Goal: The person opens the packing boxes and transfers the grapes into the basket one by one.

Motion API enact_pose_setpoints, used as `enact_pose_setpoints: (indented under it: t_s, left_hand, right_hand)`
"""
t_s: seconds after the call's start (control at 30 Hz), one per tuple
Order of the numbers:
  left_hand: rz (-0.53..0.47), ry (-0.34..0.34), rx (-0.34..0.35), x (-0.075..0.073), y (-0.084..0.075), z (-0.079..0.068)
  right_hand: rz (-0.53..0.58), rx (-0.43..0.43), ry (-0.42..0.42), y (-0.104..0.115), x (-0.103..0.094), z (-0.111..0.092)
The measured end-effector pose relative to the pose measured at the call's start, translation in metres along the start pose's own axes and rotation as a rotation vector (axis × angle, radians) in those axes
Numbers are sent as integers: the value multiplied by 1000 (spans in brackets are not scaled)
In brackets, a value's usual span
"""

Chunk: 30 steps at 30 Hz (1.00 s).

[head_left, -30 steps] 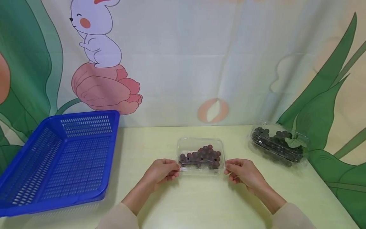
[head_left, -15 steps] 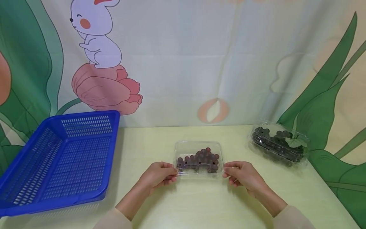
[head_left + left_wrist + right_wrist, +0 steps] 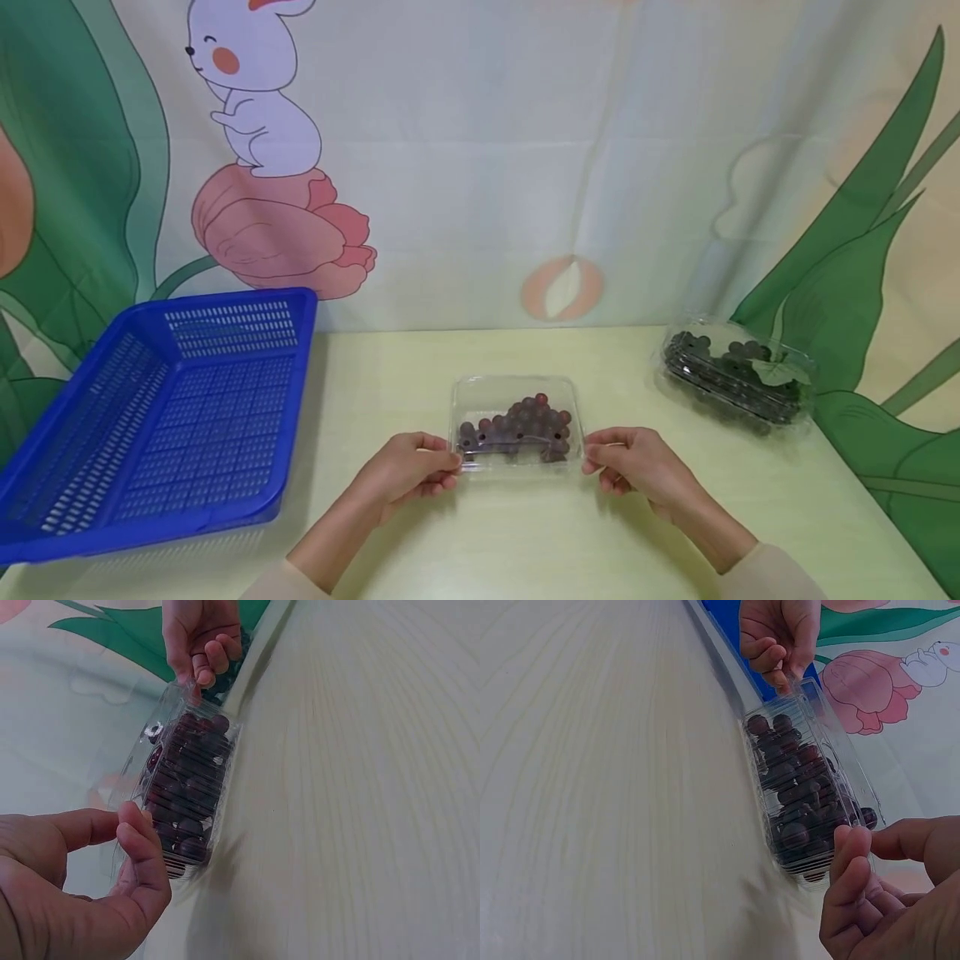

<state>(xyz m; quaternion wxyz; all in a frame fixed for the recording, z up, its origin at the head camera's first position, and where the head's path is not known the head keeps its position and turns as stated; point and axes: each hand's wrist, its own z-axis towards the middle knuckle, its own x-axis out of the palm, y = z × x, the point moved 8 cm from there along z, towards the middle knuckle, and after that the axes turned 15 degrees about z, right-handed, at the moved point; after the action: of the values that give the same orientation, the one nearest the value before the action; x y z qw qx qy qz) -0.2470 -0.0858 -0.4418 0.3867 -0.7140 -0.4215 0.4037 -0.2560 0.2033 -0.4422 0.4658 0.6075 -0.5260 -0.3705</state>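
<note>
A clear plastic clamshell box (image 3: 480,400) with dark red grapes (image 3: 525,421) inside is near the middle of the table in the head view. My left hand (image 3: 412,471) pinches its left front corner between thumb and fingers. On the opposite side, my right hand (image 3: 637,462) pinches the right front corner the same way. Both wrist views show the near wall of the box (image 3: 187,787) with grapes pressed behind its ribbed plastic. In the right wrist view, thumb and fingertips (image 3: 851,844) grip the box's rim.
A blue slotted plastic basket (image 3: 217,433) stands on the left of the pale table (image 3: 525,542). Another clear box (image 3: 731,375) of dark grapes with a green leaf print sits at the back right. A printed curtain (image 3: 465,167) hangs behind the table.
Both hands have brought the grape box a little toward the person and slightly left. The grip at both corners stays the same; basket and second box stay in place.
</note>
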Motion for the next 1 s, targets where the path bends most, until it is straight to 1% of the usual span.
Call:
enact_pose_setpoints:
  t_s: [0.17, 0.5, 0.83, 1.0]
  left_hand:
    - [18, 19, 10, -2, 1, -5]
    - [46, 59, 22, -3, 3, -14]
    - [69, 81, 3, -2, 10, -21]
    - [78, 104, 4, -2, 12, -25]
  right_hand:
    - [-9, 0, 42, 0, 4, -1]
    - [-42, 35, 112, -1, 9, -8]
    - [-52, 52, 137, -2, 13, -14]
    - [-67, 67, 129, -3, 14, -16]
